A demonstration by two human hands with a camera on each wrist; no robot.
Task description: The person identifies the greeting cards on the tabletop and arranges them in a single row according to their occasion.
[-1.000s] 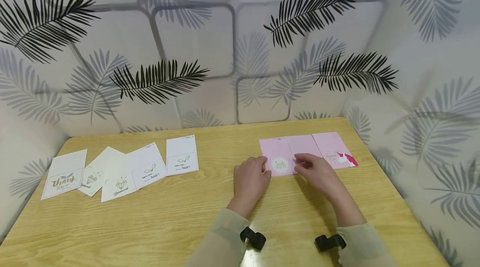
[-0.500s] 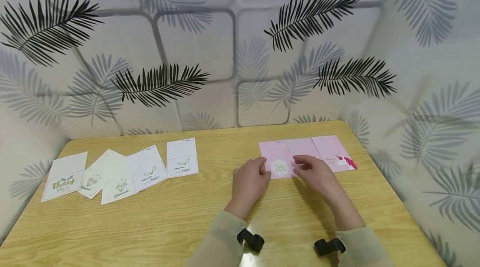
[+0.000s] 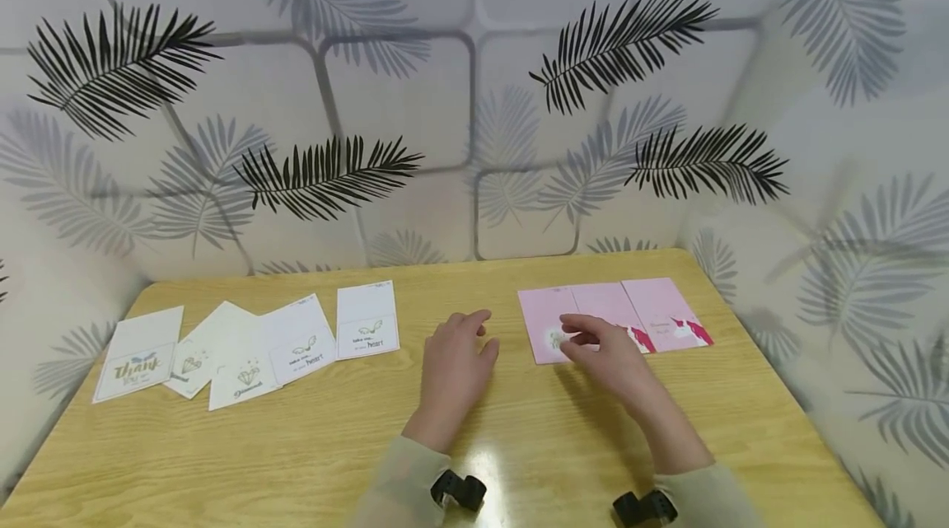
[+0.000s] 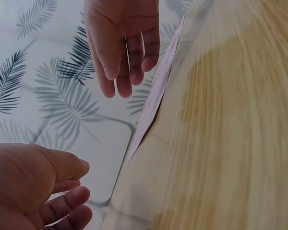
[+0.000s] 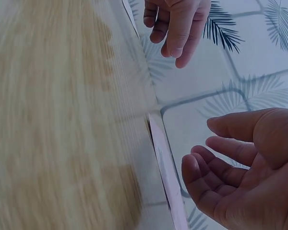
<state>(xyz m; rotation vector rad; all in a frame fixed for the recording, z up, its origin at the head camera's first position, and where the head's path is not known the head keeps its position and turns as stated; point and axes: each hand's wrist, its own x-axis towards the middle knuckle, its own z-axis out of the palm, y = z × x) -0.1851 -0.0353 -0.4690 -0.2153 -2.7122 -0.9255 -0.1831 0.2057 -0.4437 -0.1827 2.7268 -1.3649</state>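
Observation:
In the head view, my left hand [image 3: 455, 376] is over the wooden table, left of a row of pink cards and apart from them. Loosely bent and holding nothing, its fingers also show in the left wrist view. My right hand [image 3: 614, 363] hovers in front of the row, covering part of the pink card with a white round print [image 3: 544, 310]. Both wrist views show a gap between this hand and the cards. A middle pink card [image 3: 593, 297] with a dark pink print lies beside it. At the right end is a pink card with a unicorn [image 3: 660, 310].
On the left lie a white "Thank you" card [image 3: 137, 359], overlapping cream diamond cards [image 3: 233, 367], a tilted white winged-heart card [image 3: 300, 334] and an upright one [image 3: 367, 318]. A leaf-patterned backdrop [image 3: 415, 207] stands behind the wooden table [image 3: 296, 462].
My left hand has left the pink card's edge and moved left. My right hand has shifted slightly left over the round print, uncovering the middle card's print. The head view has tilted slightly.

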